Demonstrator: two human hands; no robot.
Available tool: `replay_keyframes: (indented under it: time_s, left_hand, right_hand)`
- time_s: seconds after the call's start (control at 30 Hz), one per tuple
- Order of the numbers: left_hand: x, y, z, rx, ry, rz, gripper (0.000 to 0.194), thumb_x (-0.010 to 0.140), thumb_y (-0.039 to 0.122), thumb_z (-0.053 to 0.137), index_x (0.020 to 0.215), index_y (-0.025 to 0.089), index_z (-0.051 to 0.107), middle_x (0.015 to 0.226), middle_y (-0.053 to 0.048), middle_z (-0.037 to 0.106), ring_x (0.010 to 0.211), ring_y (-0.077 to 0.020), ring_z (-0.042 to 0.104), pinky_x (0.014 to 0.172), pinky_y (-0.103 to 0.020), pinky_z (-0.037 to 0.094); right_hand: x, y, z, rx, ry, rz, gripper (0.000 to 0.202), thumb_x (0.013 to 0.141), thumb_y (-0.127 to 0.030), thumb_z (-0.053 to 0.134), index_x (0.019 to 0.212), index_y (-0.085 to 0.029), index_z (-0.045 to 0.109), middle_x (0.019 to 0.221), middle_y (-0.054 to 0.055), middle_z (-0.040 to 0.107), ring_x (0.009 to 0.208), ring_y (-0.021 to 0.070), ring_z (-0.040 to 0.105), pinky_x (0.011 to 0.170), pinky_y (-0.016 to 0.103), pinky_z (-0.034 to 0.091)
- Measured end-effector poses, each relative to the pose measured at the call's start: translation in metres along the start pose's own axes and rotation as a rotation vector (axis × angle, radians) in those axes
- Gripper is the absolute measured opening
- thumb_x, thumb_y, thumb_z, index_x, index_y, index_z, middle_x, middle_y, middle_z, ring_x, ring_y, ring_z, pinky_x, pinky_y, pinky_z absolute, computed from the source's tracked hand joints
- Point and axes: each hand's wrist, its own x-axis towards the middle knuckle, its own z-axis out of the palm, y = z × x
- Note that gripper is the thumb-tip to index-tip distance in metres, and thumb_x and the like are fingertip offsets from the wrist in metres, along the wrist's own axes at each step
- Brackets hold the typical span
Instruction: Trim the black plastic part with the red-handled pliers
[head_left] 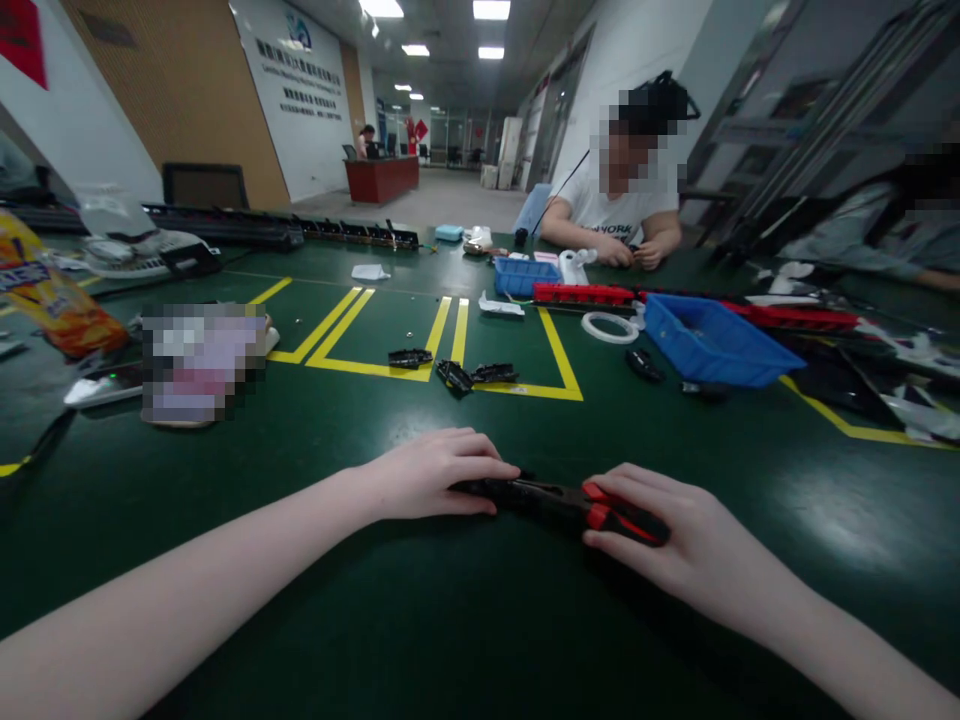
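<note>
The pliers (pixel 626 518) sit in my right hand's (pixel 679 520) closed grip, toward the desk's (pixel 360 640) near edge, reaching the black part (pixel 484 487) my left hand (pixel 439 477) pinches; their handles are red-and-black.

Before the two hands, the green table (pixel 360 425) has a free strip across its middle, where a hand could pass to left or right. Farther forward, three small black parts (pixel 455 376) stand in the way at the yellow tape (pixel 375 370), but between them and the pixelated flat thing (pixel 206 365) there is an open way. On the right side, the black piece (pixel 643 365), the white ring (pixel 609 327) and the blue bin (pixel 716 340) block the way.
</note>
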Motion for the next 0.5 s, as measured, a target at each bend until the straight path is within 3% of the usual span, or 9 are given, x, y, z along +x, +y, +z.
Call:
replay_keyframes:
  time_s: [0.23, 0.33, 0.5]
  left_hand:
    - [0.003, 0.002, 0.005, -0.078, 0.03, -0.065, 0.036, 0.09, 0.023, 0.071, 0.125, 0.022, 0.064, 0.124, -0.007, 0.065, 0.109, -0.0234, 0.062, 0.092, -0.037, 0.051]
    - [0.006, 0.008, 0.008, -0.215, 0.071, -0.164, 0.02, 0.089, 0.02, 0.072, 0.109, 0.022, 0.07, 0.121, -0.004, 0.065, 0.111, -0.0212, 0.061, 0.098, -0.037, 0.047]
    - [0.014, 0.021, 0.012, -0.325, 0.137, -0.349, 0.011, 0.089, 0.019, 0.071, 0.099, 0.022, 0.073, 0.112, -0.003, 0.067, 0.108, -0.0229, 0.061, 0.097, -0.042, 0.045]
  right_hand:
    - [-0.002, -0.002, 0.0, 0.024, -0.096, 0.131, 0.036, 0.088, -0.051, 0.064, 0.111, -0.026, 0.072, 0.108, 0.007, 0.071, 0.091, 0.0232, 0.069, 0.078, 0.037, 0.059]
    - [-0.003, -0.002, 0.0, 0.026, -0.124, 0.166, 0.037, 0.088, -0.051, 0.064, 0.115, -0.027, 0.07, 0.111, 0.007, 0.07, 0.095, 0.0232, 0.068, 0.082, 0.037, 0.057]
    - [-0.002, -0.008, -0.002, 0.026, -0.141, 0.195, 0.034, 0.088, -0.048, 0.064, 0.114, -0.027, 0.07, 0.112, 0.006, 0.069, 0.098, 0.0233, 0.067, 0.085, 0.038, 0.056]
